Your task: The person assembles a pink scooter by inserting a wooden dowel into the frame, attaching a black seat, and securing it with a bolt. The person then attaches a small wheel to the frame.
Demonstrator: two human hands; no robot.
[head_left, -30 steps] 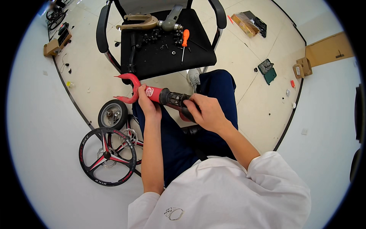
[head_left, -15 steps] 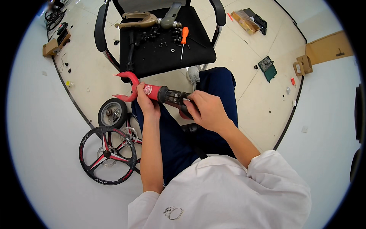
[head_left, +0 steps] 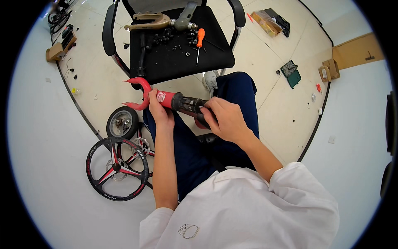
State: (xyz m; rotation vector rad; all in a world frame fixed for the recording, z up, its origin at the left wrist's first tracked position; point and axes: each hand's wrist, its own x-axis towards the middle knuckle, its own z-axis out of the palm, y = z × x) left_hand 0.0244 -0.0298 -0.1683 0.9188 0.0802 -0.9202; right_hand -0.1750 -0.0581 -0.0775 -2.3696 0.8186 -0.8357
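1. over the lap (head_left: 191, 151): red fork (head_left: 166, 99), lying crosswise.
2. left hand (head_left: 161, 113), curled snugly around its tube: brace firmly.
3. right hand (head_left: 227, 119), fingers bent at the black end (head_left: 188, 104), hold unclear: work straight, gently.

Wheel (head_left: 116, 167) and shirt (head_left: 248, 203) bear lettering, fork (head_left: 168, 100) a sticker (head_left: 160, 96).

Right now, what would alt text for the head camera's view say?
A person's left hand holds a red two-pronged fork by its tube; the right hand is at its black slotted end. Ahead, an orange-handled screwdriver lies on a black chair seat; a black three-spoked wheel is at left.
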